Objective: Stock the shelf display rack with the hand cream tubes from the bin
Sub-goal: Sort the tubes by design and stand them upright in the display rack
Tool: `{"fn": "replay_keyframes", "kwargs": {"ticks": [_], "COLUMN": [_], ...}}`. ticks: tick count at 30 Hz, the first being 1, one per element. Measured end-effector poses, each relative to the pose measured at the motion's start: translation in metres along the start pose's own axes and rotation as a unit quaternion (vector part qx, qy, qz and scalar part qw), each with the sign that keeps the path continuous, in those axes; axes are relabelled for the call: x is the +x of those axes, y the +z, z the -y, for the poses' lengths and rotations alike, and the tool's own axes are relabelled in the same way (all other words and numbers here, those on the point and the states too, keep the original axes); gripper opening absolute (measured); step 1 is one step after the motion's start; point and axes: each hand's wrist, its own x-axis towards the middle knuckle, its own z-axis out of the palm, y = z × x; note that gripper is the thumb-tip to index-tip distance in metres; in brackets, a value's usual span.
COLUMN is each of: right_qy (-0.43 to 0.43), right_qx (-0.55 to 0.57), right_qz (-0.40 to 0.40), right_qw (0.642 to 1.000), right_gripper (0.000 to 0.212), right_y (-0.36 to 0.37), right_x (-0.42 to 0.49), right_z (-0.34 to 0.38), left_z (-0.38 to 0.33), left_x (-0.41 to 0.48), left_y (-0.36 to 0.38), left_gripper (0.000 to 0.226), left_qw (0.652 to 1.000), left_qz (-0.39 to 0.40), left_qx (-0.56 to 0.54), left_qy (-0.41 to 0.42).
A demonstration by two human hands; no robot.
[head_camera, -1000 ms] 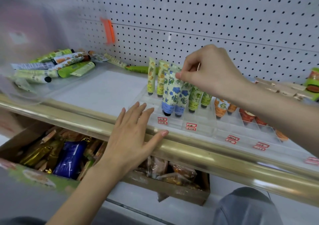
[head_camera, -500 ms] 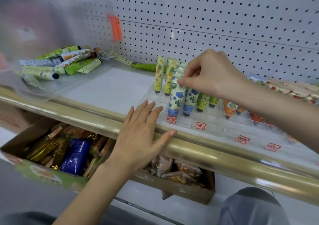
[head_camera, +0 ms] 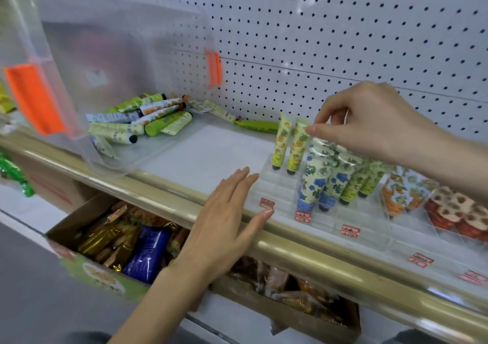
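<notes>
A clear stepped display rack (head_camera: 274, 185) stands on the shelf. Two yellow fruit-print tubes (head_camera: 289, 145) stand at its back left, and blue-flowered and green tubes fill the neighbouring slots. My right hand (head_camera: 369, 121) hovers over them, its thumb and forefinger pinching the top seal of the front blue-flowered tube (head_camera: 313, 177), which stands cap down in the rack. My left hand (head_camera: 224, 227) lies flat and open on the gold shelf rail (head_camera: 158, 185), fingertips at the rack's left front corner. A clear bin (head_camera: 113, 61) with orange latches lies tipped on the left, with several loose tubes (head_camera: 137, 121) inside.
A white pegboard wall (head_camera: 343, 26) backs the shelf. A green tube (head_camera: 256, 125) lies loose against the wall. Orange and red tubes (head_camera: 412, 193) fill rack slots to the right. Below the rail, a cardboard box (head_camera: 105, 277) holds snack packets.
The view has shifted, so the bin and rack sit further right and lower. My right hand stays at the top of the blue-flowered tube; my left hand stays on the rail.
</notes>
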Motion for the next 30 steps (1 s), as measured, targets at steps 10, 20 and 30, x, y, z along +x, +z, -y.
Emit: {"fn": "replay_keyframes", "kwargs": {"ticks": [10, 20, 30], "right_qy": [-0.036, 0.030, -0.013], "right_qx": [-0.022, -0.208, -0.174], "right_qz": [0.179, 0.443, 0.407], "right_qw": [0.983, 0.871, 0.897], "right_gripper": [0.020, 0.061, 0.040], "right_y": [0.035, 0.129, 0.179], "right_x": [0.141, 0.240, 0.259], "right_z": [0.032, -0.018, -0.054], "left_z": [0.067, 0.111, 0.116], "left_x": [0.048, 0.073, 0.079], "left_y": [-0.046, -0.035, -0.035], "left_gripper": [0.067, 0.078, 0.084], "left_qw": [0.987, 0.994, 0.988], "left_qz": [-0.051, -0.030, 0.001], "left_qx": [-0.106, -0.001, -0.003], "left_qy": [-0.109, -0.104, -0.153]}}
